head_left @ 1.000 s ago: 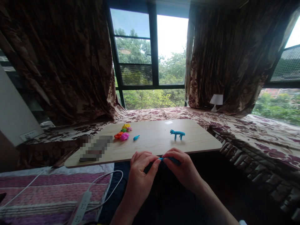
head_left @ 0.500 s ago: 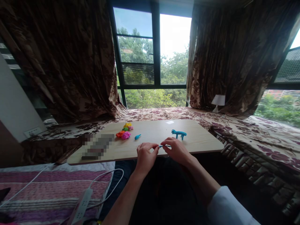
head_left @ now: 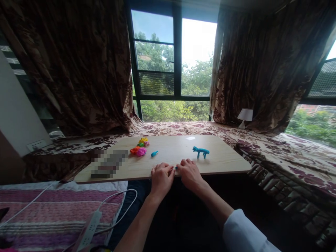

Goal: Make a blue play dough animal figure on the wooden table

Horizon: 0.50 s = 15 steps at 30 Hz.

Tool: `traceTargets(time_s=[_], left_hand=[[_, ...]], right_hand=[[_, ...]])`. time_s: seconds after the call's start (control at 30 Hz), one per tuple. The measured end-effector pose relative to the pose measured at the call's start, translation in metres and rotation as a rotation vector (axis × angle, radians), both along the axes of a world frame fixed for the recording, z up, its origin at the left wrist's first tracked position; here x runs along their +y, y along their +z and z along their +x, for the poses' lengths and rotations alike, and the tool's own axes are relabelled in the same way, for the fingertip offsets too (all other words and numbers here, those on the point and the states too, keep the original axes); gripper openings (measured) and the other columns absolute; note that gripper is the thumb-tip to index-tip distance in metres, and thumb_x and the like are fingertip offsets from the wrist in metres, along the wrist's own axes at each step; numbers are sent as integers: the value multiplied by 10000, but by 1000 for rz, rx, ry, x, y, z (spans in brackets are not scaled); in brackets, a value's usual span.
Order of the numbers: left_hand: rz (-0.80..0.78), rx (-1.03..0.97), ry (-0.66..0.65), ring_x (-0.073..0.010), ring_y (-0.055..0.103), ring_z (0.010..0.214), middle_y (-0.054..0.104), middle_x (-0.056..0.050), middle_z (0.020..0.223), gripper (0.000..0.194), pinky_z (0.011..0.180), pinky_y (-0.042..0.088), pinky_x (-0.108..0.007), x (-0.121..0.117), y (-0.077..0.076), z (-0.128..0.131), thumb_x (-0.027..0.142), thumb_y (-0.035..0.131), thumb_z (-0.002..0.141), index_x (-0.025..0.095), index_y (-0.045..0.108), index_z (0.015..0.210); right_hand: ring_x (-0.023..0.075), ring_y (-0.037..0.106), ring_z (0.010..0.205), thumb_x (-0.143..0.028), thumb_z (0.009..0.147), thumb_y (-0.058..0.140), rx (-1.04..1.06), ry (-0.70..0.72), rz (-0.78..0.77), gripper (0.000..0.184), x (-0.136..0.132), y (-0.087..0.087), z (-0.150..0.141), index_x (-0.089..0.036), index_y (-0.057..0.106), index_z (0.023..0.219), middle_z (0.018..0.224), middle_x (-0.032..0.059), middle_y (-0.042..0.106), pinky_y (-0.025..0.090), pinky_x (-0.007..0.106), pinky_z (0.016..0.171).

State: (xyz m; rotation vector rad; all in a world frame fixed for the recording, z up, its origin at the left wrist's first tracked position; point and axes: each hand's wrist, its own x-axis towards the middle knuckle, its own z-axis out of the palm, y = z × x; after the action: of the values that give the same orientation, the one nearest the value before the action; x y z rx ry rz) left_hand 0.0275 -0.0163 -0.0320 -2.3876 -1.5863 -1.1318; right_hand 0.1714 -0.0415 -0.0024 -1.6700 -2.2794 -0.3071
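At the table's near edge, my right hand point(head_left: 188, 173) has its fingers bent down, and a bit of blue modelling clay point(head_left: 176, 168) shows at its fingertips. Beside it is my left hand point(head_left: 161, 176), fingers curled and thumb close to them; whatever it holds, if anything, is hidden. The two hands are a small gap apart. Just beyond my right hand stands a blue clay animal figure point(head_left: 201, 152) on thin legs. A small blue clay piece point(head_left: 154, 153), tapered at one end, lies beyond my left hand.
Lumps of clay sit at the table's left: orange point(head_left: 134, 150), pink point(head_left: 141, 151), green point(head_left: 141, 144) and yellow point(head_left: 143, 140). A blurred-out flat object point(head_left: 109, 163) lies on the left of the pale table point(head_left: 173, 147). A power strip point(head_left: 89, 229) with white cables rests at lower left.
Both hands have come down to the table edge with fingers curling over. The thin blue clay strip that stretched between their fingertips is now mostly hidden, with only a bit showing.
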Motion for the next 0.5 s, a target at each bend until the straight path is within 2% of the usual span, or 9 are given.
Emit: traceTargets(time_s=[0.2,0.33,0.5], left_hand=[[28,74,23,-246,430,1149,549,-81,1209,373,1035,213,-451,-21,-17,-17,268,505,789,211,549,1155],[56,151,50,-246,401,1194,516,-80,1267,445,1060,177,-460,-25,-20,-17,235,486,791,210,478,1235],[70,165,43,-253,398,1203,508,-88,1285,468,1063,172,-473,-28,-19,-16,207,486,784,215,462,1252]], right_hand=[[248,418,959,-154,838,425,-64,0,31,238,-2,-2,-2,-179,607,991,982,109,549,281,357,804],[252,428,938,-163,837,436,-89,-14,44,213,5,1,-5,-174,633,917,956,114,553,286,363,794],[249,423,963,-150,832,443,-115,1,54,272,-12,-2,-3,-176,588,1060,996,112,547,279,364,834]])
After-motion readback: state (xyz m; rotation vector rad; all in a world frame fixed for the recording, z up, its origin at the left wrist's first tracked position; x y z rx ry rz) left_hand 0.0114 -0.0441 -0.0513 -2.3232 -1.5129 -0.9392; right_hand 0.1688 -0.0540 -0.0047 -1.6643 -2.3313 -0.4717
